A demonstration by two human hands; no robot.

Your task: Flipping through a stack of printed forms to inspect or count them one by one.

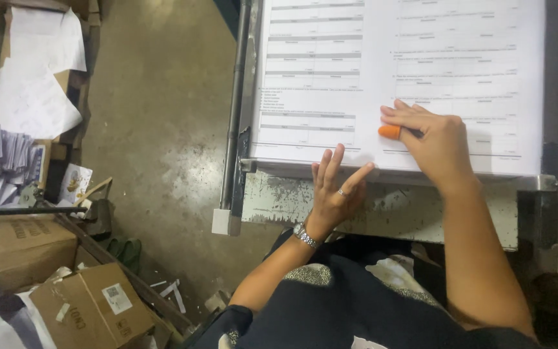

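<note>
Head view: nearest, the left hand (334, 187) rests at the near edge of the paper stack (330, 90), fingers spread and fanned, fingertips just touching the bottom sheet edge. A little farther, the right hand (431, 139) lies flat on the stack, fingers pressed together, one wearing an orange finger cot (389, 132) at its tip. The stack sits on a worn metal table (382, 207), squared against a side rail (235, 110). The sheets look thin, light, floppy and slick; the rubber tip likely gives grip, best near the lower edge.
</note>
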